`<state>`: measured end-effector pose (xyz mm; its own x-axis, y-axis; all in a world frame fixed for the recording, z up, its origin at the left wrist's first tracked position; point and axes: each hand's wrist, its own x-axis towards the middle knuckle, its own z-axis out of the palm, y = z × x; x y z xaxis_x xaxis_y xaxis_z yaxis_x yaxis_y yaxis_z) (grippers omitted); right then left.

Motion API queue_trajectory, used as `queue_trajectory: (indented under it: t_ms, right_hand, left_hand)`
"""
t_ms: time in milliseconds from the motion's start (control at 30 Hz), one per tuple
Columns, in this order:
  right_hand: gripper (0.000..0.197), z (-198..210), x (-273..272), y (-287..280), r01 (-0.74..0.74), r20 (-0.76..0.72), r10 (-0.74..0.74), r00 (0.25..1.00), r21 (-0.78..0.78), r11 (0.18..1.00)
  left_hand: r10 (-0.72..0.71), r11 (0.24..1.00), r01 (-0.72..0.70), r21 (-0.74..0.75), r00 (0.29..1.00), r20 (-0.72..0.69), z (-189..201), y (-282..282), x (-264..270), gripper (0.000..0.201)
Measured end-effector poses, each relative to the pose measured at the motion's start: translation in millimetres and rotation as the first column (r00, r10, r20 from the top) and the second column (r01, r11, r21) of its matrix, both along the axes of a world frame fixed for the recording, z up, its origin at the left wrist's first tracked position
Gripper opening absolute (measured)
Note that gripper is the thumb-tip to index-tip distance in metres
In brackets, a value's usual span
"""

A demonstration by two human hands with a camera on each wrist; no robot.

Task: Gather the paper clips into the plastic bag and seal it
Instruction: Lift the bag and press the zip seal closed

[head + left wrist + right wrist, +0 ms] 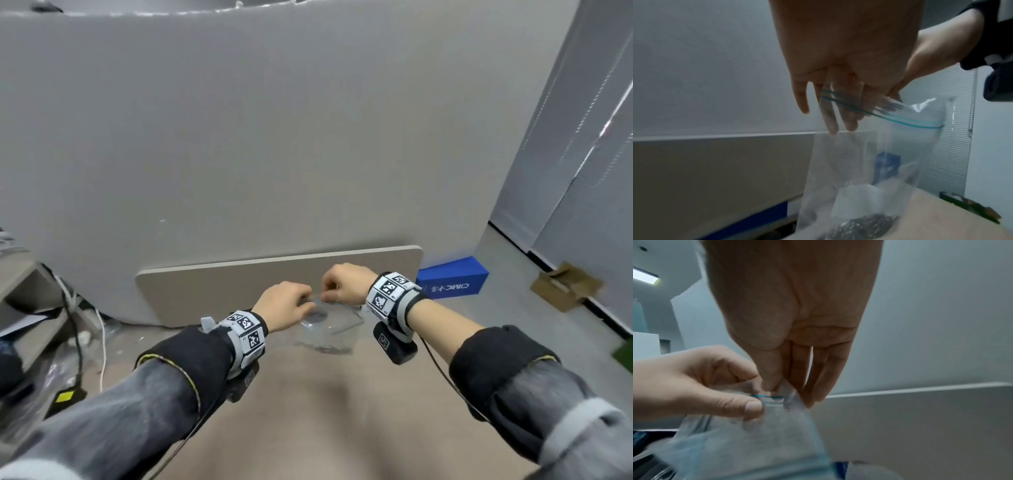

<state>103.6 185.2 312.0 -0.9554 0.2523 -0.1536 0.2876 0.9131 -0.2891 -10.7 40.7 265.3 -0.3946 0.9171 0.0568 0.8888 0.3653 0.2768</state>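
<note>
Clear, floppy zip bag (869, 162) is held up over the table (301, 411), pinched at its teal zip strip (900, 121) by left hand (286, 305) and right hand (344, 282). Paper clips (865, 225) are heaped at the bottom, so it's probably bottom-heavy and slippery; best gripped along the strip.

Clear plastic bag (869, 162) with a teal zip line (906, 122), silvery-grey paper clips (861, 227) heaped inside. Beige desk (308, 411), black-and-white checker-pattern wristbands (246, 330), bright blue box (452, 279) behind.
</note>
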Motion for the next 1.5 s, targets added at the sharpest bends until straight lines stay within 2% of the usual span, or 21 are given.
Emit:
queue_trajectory:
  t_ms: [67, 133, 233, 300, 367, 500, 600, 633, 700, 733, 833, 900, 967, 1000, 1033, 1100, 1200, 1333, 1500]
  right_hand:
    - [0.012, -25, 9, -2, 0.071, -0.017, -0.072, 0.997, -0.051, 0.996]
    - [0.018, -62, 19, -9, 0.13, 0.061, -0.125, 0.99, -0.082, 0.988]
    - [0.042, -118, 36, -26, 0.181, 0.222, -0.135, 0.966, -0.198, 0.964]
    - [0.055, -140, 45, -38, 0.197, 0.226, -0.143, 0.964, -0.24, 0.95]
    - [0.057, -148, 48, -42, 0.188, 0.185, -0.146, 0.972, -0.23, 0.955]
    - [0.037, -147, 43, -39, 0.171, 0.174, -0.149, 0.973, -0.121, 0.978]
    - [0.049, -145, 41, -37, 0.15, 0.241, -0.115, 0.964, -0.136, 0.979]
    - [0.047, -145, 40, -38, 0.138, 0.255, -0.104, 0.961, -0.118, 0.983]
    - [0.025, -144, 38, -39, 0.149, 0.207, -0.131, 0.97, -0.07, 0.986]
    - [0.017, -144, 38, -39, 0.173, 0.162, -0.16, 0.974, -0.069, 0.982]
    - [0.015, -145, 36, -37, 0.232, 0.064, -0.225, 0.972, -0.141, 0.963]
    - [0.014, -141, 34, -35, 0.242, 0.038, -0.24, 0.97, -0.194, 0.951]
    - [0.015, -132, 32, -31, 0.245, 0.007, -0.251, 0.968, -0.248, 0.937]
    - [0.017, -126, 30, -28, 0.241, -0.023, -0.256, 0.966, -0.263, 0.934]
    - [0.021, -120, 30, -24, 0.241, -0.057, -0.266, 0.962, -0.277, 0.93]
    - [0.027, -102, 30, -16, 0.235, -0.134, -0.295, 0.946, -0.34, 0.911]
    - [0.008, -79, 31, -1, 0.211, -0.212, -0.314, 0.926, -0.401, 0.892]
    - [0.006, -62, 28, 10, 0.197, -0.298, -0.338, 0.893, -0.418, 0.887]
    - [0.009, -48, 28, 12, 0.228, -0.333, -0.372, 0.867, -0.398, 0.888]
  left_hand:
    - [0.053, 0.997, -0.049, -0.053, 0.995, 0.08, -16, -3, 4, 0.026]
    - [0.09, 0.984, -0.068, -0.167, 0.987, 0.133, -39, -10, 8, 0.02]
    - [0.151, 0.955, -0.101, -0.279, 0.975, 0.165, -74, -24, 15, 0.022]
    - [0.182, 0.951, -0.122, -0.285, 0.963, 0.197, -87, -31, 17, 0.023]
    - [0.203, 0.952, -0.141, -0.271, 0.955, 0.218, -88, -34, 15, 0.023]
    - [0.23, 0.944, -0.173, -0.279, 0.955, 0.185, -84, -36, 10, 0.021]
    - [0.259, 0.934, -0.198, -0.298, 0.949, 0.18, -82, -36, 10, 0.019]
    - [0.265, 0.93, -0.2, -0.307, 0.946, 0.186, -81, -36, 11, 0.018]
    - [0.251, 0.936, -0.184, -0.301, 0.947, 0.202, -80, -34, 13, 0.019]
    - [0.236, 0.946, -0.167, -0.279, 0.943, 0.235, -81, -32, 14, 0.024]
    - [0.172, 0.97, -0.093, -0.225, 0.917, 0.359, -78, -26, 23, 0.049]
    - [0.11, 0.96, -0.017, -0.278, 0.94, 0.323, -75, -21, 27, 0.057]
    - [0.078, 0.956, -0.003, -0.292, 0.966, 0.246, -71, -16, 26, 0.036]
    - [0.082, 0.967, -0.017, -0.255, 0.966, 0.243, -67, -14, 24, 0.019]
    - [0.095, 0.977, -0.038, -0.212, 0.96, 0.265, -62, -12, 22, 0.013]
    - [0.092, 0.991, -0.057, -0.121, 0.947, 0.309, -52, -8, 16, 0.021]
    - [0.051, 0.999, -0.05, -0.012, 0.937, 0.347, -34, -3, 9, 0.016]
    - [0.021, 0.996, -0.045, 0.072, 0.951, 0.308, -14, 7, 4, 0.014]
    - [0.003, 0.989, -0.045, 0.14, 0.956, 0.293, 4, 14, 8, 0.014]
